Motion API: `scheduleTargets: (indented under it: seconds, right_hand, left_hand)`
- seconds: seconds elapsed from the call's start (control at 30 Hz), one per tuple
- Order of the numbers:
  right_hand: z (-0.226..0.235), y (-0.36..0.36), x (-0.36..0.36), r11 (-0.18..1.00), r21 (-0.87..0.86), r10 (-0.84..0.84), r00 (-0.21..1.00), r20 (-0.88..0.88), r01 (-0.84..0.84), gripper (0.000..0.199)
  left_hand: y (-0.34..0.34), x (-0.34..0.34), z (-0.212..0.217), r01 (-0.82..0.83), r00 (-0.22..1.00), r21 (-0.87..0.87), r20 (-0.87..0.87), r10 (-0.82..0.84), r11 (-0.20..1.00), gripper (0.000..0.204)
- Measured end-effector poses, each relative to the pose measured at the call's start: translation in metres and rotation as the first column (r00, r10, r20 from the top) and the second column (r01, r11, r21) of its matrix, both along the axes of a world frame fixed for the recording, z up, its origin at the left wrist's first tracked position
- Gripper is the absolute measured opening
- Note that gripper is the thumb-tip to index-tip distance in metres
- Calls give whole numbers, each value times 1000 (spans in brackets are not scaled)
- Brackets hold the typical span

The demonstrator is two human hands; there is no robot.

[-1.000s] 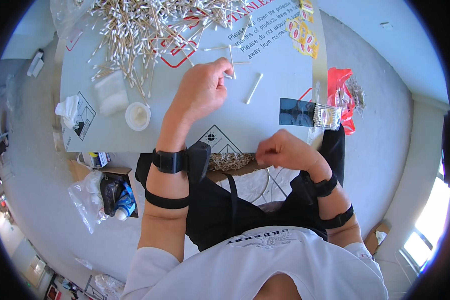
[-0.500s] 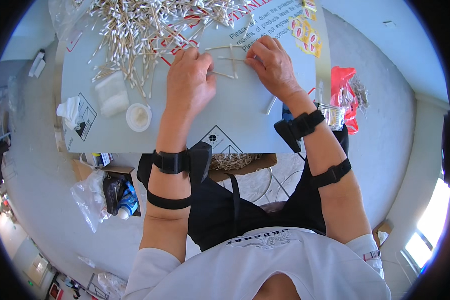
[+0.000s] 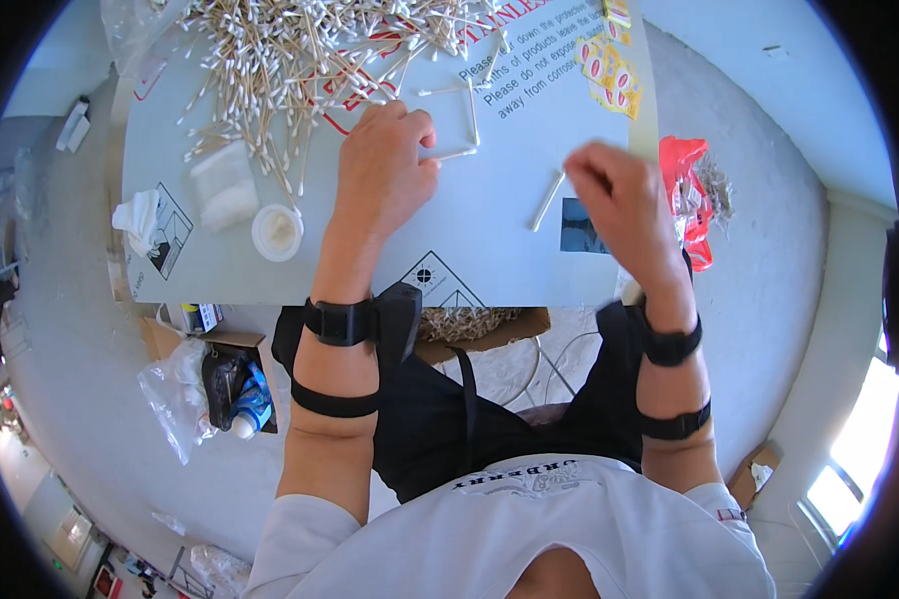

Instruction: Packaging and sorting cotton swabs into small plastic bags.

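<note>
My left hand (image 3: 385,165) rests on the metal sheet with fingers curled. One end of a cotton swab (image 3: 456,155) disappears between its thumb and index finger. That swab's other end meets an upright-lying swab (image 3: 473,118), and another swab (image 3: 444,92) crosses near the top of it, forming angular corners. Farther right, my right hand (image 3: 624,200) is over the sheet with bent fingers smeared by motion. Whether it holds anything is hidden. Just left of those fingertips lies a single cotton swab (image 3: 547,203). A large loose pile of cotton swabs (image 3: 270,65) spreads beyond my left hand.
Left of my forearm lie a round white container (image 3: 277,233), a clear wrapped white pad (image 3: 224,187) and a crumpled white tissue (image 3: 142,222). Small yellow packets (image 3: 609,75) lie at the far right. A red plastic bag (image 3: 681,160) is beyond the sheet's right edge.
My right hand has moved right and nearer me, away from the arranged swabs. The short horizontal swab at its fingers is gone from there. The upright-lying swab sits slightly farther right.
</note>
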State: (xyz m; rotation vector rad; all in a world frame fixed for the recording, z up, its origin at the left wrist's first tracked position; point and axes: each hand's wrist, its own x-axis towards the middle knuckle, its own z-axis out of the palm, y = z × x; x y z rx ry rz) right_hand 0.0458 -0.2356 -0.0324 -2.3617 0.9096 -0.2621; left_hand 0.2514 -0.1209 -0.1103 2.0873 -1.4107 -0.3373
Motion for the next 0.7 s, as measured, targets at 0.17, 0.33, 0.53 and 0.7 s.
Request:
scheduleTargets:
  seconds: [0.17, 0.33, 0.53, 0.7]
  right_hand:
    - [-13, 26, -51, 833, 442, 390, 920, -44, -333, 9]
    - [-33, 27, -37, 974, 212, 100, 992, -76, -82, 15]
    - [-45, 2, 29, 991, 133, 3, 992, 125, -20, 12]
    - [-68, -26, 96, 974, -198, 174, 929, 328, -112, 27]
  left_hand:
    - [2, 1, -5, 38, 998, -23, 58, -36, 999, 14]
    - [-6, -14, -10, 184, 983, -141, 40, -180, 973, 18]
    - [-4, -1, -2, -283, 867, -204, 364, 341, 937, 46]
    - [-7, -4, -15, -274, 913, -65, 296, 281, 960, 56]
